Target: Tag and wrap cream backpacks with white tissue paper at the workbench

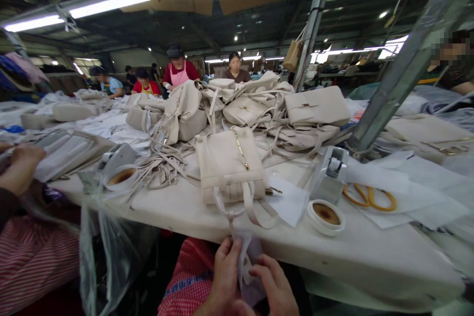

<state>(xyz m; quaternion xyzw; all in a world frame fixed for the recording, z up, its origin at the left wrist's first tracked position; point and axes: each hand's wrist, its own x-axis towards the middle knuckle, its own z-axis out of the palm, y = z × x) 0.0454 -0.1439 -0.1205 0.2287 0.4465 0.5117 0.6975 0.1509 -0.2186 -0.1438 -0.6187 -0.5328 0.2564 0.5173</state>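
Head view: I note left grip (pixel 225 271) and right grip (pixel 272 286) both pinching a white paper piece (pixel 247 261) below the table (pixel 185 210) edge; cream handbag (pixel 230 165) lies just beyond them.

2 tape rolls (pixel 325 215), 1 scissors (pixel 370 197)
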